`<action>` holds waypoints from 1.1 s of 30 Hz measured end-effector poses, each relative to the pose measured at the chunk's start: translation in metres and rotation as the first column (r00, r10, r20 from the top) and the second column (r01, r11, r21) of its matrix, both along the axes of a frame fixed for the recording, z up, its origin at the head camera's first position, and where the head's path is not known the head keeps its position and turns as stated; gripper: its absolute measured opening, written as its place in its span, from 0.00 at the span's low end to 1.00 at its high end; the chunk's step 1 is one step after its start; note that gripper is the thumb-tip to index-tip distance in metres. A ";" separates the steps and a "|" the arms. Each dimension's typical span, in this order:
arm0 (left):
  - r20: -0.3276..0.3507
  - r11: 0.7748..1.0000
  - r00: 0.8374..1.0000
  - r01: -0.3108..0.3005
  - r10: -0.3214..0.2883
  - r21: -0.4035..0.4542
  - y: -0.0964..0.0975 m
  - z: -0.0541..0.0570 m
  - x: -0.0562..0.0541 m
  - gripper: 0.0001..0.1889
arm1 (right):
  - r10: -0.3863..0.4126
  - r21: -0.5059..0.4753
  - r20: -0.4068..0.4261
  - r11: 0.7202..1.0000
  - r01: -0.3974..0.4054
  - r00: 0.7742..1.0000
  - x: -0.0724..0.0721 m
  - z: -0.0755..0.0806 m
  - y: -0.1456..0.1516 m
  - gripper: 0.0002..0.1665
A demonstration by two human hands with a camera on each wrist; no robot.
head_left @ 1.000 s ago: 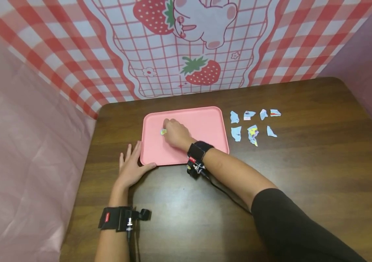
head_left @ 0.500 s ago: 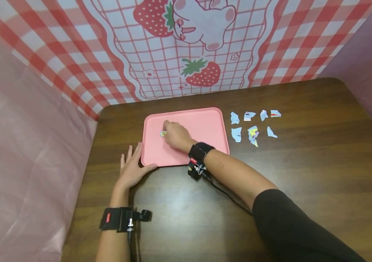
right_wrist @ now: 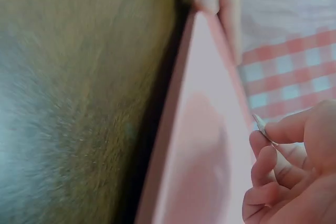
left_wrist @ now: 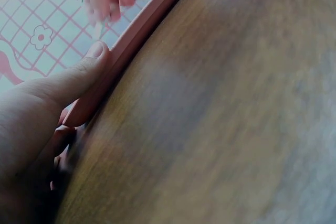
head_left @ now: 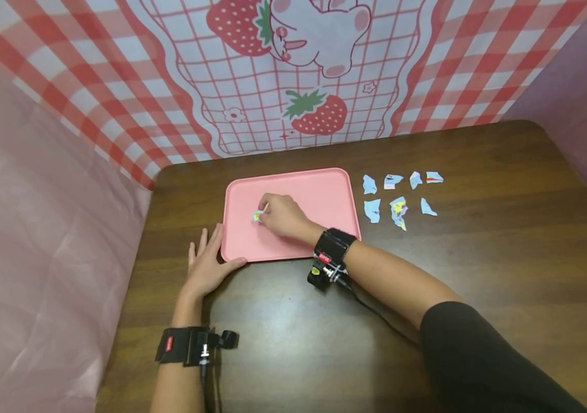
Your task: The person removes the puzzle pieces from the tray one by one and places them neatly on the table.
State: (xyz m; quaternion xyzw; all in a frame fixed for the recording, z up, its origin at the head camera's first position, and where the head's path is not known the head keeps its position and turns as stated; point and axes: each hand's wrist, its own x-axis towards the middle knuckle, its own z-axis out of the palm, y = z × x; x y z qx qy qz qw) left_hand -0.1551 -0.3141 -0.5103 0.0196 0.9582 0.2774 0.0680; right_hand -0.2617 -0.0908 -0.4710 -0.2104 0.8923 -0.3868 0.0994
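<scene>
Over the left part of the pink tray (head_left: 319, 195), my right hand (head_left: 285, 217) pinches a small torn paper piece (head_left: 257, 215) with yellow and pale blue print. In the right wrist view the paper scrap (right_wrist: 259, 123) is seen nearly edge-on between thumb and fingers, with the other fingers curled. At the tray's near left corner, my left hand (head_left: 208, 267) lies with its fingers spread. Its thumb touches the front rim and its fingertips meet the left side. The left wrist view shows the thumb (left_wrist: 79, 80) against the tray rim (left_wrist: 134, 32).
Right of the tray, torn paper pieces lie in two rows on the brown wooden table (head_left: 479, 287). One piece (head_left: 399, 212) has yellow and purple print; another (head_left: 434, 178) has a red streak. A strawberry-patterned cloth (head_left: 319, 115) hangs behind. Cables trail from both wrist cameras.
My right hand has turned somewhat and its wrist has shifted right and nearer; the pinched paper piece has come slightly nearer me. My left hand stays at the tray corner.
</scene>
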 end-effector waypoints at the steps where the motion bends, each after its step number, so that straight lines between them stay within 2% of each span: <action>1: 0.002 1.000 1.000 0.001 -0.001 -0.003 0.000 0.000 0.000 0.58 | 0.008 -0.021 0.008 1.000 -0.008 1.000 0.002 0.003 0.004 0.06; 8: -0.003 1.000 1.000 0.000 0.000 0.002 -0.002 0.003 0.001 0.58 | 0.021 -0.129 0.039 0.992 -0.016 0.999 0.019 0.020 0.043 0.06; 19: 0.007 1.000 1.000 0.014 -0.014 -0.001 0.001 0.000 0.000 0.58 | -0.109 -0.182 0.008 0.977 0.109 0.994 0.022 0.022 0.118 0.08; 27: 0.002 1.000 1.000 0.012 -0.012 0.005 0.002 0.000 0.000 0.58 | -0.216 -0.128 -0.047 0.970 0.208 0.975 0.024 0.016 0.190 0.09; 33: 0.007 1.000 1.000 0.017 -0.017 0.012 0.002 0.000 0.001 0.58 | -0.286 -0.092 -0.100 0.956 0.277 0.953 0.026 0.012 0.244 0.08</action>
